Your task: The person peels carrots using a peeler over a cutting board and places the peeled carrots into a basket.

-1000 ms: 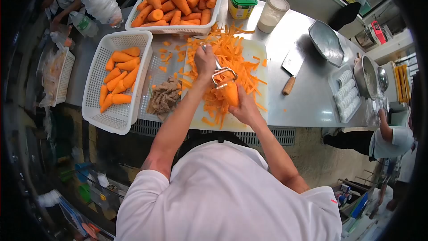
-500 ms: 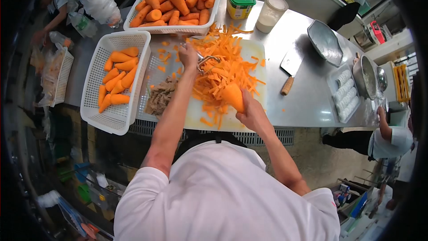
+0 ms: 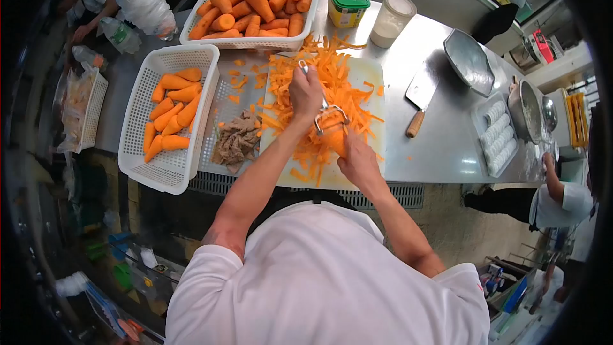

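Carrot (image 3: 336, 144), the one being peeled, is held above the cutting board (image 3: 341, 177) on the table (image 3: 447, 140), tilted, between the person's two hands. Starting from my left, a white basket (image 3: 153, 179) holds smooth peeled carrots (image 3: 186, 94). To its right a crumpled brown heap (image 3: 236, 140) lies on a perforated tray; I can't tell what it is. On the far side, a second white basket (image 3: 255, 43) is piled with thicker carrots (image 3: 258, 3).

The left hand (image 3: 306, 92) is closed around the handle of a metal peeler (image 3: 324, 102), whose head is at the carrot's far end; whether the blade touches I can't say. Orange peelings (image 3: 338, 76) cover much of the board beneath. The right hand (image 3: 359, 163) grips the carrot by its near end.

Farther back stand a green-lidded tub (image 3: 348, 6) and, just right of it, a pale jar (image 3: 392, 20). Further right a wooden-handled cleaver (image 3: 419, 99) lies flat, then come a dark metal tray (image 3: 471, 61), white rolls (image 3: 497, 131) in a clear container and a metal bowl (image 3: 525, 110). A co-worker (image 3: 562, 203) in white stands at the right end.
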`<control>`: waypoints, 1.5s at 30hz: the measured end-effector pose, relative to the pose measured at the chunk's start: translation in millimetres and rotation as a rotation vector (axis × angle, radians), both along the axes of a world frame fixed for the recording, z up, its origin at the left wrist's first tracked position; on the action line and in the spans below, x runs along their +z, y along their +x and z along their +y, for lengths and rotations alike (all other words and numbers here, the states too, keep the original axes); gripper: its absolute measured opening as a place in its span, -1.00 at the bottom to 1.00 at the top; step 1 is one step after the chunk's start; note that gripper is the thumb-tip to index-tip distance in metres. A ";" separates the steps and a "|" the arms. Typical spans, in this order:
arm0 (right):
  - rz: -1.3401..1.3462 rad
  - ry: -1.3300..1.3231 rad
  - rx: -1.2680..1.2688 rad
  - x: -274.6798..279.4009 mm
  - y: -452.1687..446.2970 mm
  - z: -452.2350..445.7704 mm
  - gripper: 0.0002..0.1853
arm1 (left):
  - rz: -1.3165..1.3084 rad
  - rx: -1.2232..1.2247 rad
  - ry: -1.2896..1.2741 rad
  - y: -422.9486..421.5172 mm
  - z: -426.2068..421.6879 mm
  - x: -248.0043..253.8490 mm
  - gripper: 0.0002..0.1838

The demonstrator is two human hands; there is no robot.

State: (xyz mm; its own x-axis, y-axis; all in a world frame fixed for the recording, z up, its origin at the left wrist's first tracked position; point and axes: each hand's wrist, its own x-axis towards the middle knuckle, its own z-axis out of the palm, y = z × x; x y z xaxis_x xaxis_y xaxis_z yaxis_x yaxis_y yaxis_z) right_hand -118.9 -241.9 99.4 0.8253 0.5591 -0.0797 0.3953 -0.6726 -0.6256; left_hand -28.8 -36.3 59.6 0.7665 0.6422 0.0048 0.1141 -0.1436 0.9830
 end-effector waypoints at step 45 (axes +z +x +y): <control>0.908 0.695 -0.191 -2.6 23.9 -8.9 -0.27 | -0.115 0.104 -0.199 -9.8 45.2 39.3 -0.74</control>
